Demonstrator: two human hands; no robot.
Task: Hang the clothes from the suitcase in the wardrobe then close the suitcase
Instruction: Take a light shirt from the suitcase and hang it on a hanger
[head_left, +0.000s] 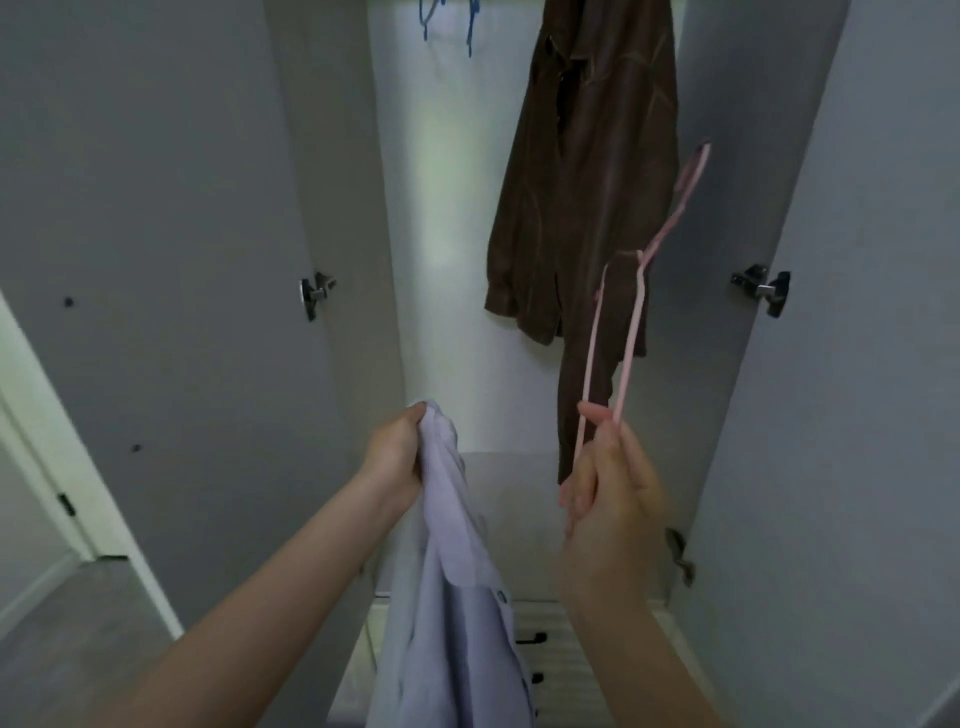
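I stand before the open wardrobe (441, 234). My left hand (397, 449) grips the top of a pale lilac shirt (457, 597), which hangs down in front of me. My right hand (608, 499) holds the lower end of a pink hanger (631, 322), which points up and right with its hook near the right door. A brown leather jacket (587, 171) hangs inside the wardrobe at the upper right. Below my arms a white ribbed suitcase (550, 654) with black handles is partly hidden by the shirt.
Both grey wardrobe doors (156, 260) stand open, left and right, with metal hinges on their inner edges. Blue hangers (447, 21) show at the top of the wardrobe. A white door frame (62, 441) and grey floor lie at the left.
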